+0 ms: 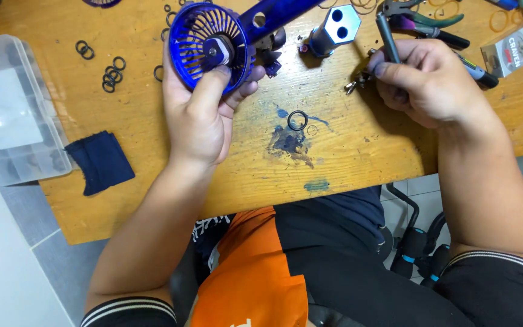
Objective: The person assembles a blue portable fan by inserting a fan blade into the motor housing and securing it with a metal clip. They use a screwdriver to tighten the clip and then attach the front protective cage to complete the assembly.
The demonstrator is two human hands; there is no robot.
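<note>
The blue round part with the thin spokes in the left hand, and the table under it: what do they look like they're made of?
The blue round part, held by the left hand, looks like metal with a glossy coloured finish, perhaps anodised: it shines and its spokes are thin and crisp. Hard plastic cannot be ruled out. The table looks like bare wood or plywood: yellowish grain shows, with soaked-in blue and dark stains.
</note>
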